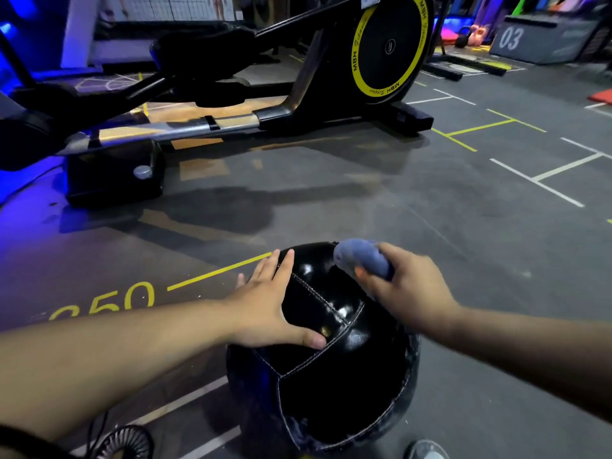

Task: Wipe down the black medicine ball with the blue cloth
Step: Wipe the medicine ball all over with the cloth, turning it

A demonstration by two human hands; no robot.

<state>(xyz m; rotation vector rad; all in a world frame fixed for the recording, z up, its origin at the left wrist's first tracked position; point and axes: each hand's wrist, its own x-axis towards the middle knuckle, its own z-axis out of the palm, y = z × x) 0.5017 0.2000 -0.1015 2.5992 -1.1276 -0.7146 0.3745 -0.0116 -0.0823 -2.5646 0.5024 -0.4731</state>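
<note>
The ball (331, 376) is sitting on the floor (447, 226) at 6 o'clock in the head view, right below the person. The left hand (265, 313) is lying flat on the ball's upper left, at about 10 o'clock from its middle. Its fingers (281, 270) are straight and pointing toward 12 o'clock, and the thumb is reaching across to where the seams meet; it is steadying the ball and gripping nothing.

The right hand (410, 286) is gripping the cloth (361, 258), fingers curled round a bunched wad whose long axis is running from 10 to 4 o'clock. The wad is meeting the ball's far rim at about 1 o'clock; whether it is pressing or only touching, I cannot tell.

From the cloth, nearly all of the ball's visible face is lying toward 7 o'clock, nearer the person. The next stroke is therefore likely a pull back across the top panels, and the left hand is probably blocking any sweep toward 9 o'clock. Being round, the ball is offering no long axis to follow, only its seams.

Counted: one ball, one cloth, two hands. There is also one cross-trainer (298, 94) standing well apart at 11 o'clock, one box (543, 41) marked 03 far off at 1 o'clock, and one shoe (425, 450) showing near the ball at 5 o'clock.
</note>
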